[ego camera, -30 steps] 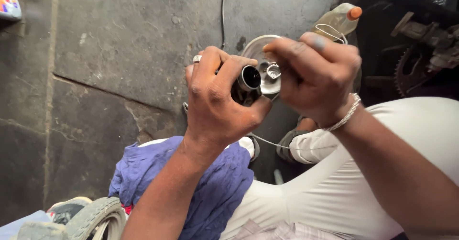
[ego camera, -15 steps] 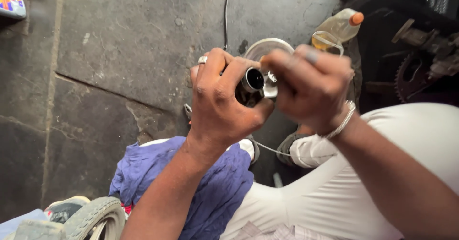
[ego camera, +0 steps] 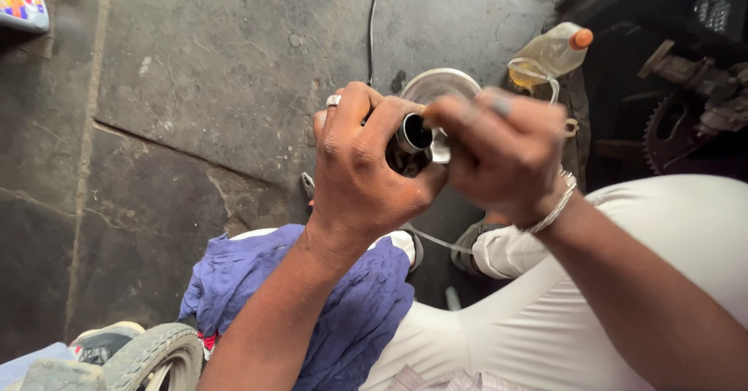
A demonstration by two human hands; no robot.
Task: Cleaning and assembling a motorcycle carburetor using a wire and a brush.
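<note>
A small dark metal cylinder part point(ego camera: 411, 143) with a shiny open round mouth sits at the middle of the view, held up in the air above a dark, stained concrete floor point(ego camera: 195, 87) with seams and cracks running through it. The left hand point(ego camera: 365, 169) is clenched around the part's body, fingers and thumb wrapped tight (a ring shows on one finger), so only the mouth end shows. The right hand point(ego camera: 499, 151) presses in against that mouth from the right, its fingers closed and blurred; what it pinches there, if anything, cannot be told. A thin bracelet circles the right wrist.

Just behind the hands a round metal lid or dish point(ego camera: 441, 86) lies on the floor, and a clear plastic bottle point(ego camera: 550, 52) with an orange cap and yellowish liquid leans near it. A toothed sprocket point(ego camera: 668, 138) and other dark machine parts stand at the right. Below the hands a blue cloth point(ego camera: 343, 305) drapes over the person's lap, white trousers point(ego camera: 545, 321) fill the lower right, and a tyre point(ego camera: 152, 356) shows at the bottom left.

Compared with half a second ago, the right hand has closed further over the mouth of the part, hiding the small silver piece seen beside it then; the left hand's grasp is unchanged.
</note>
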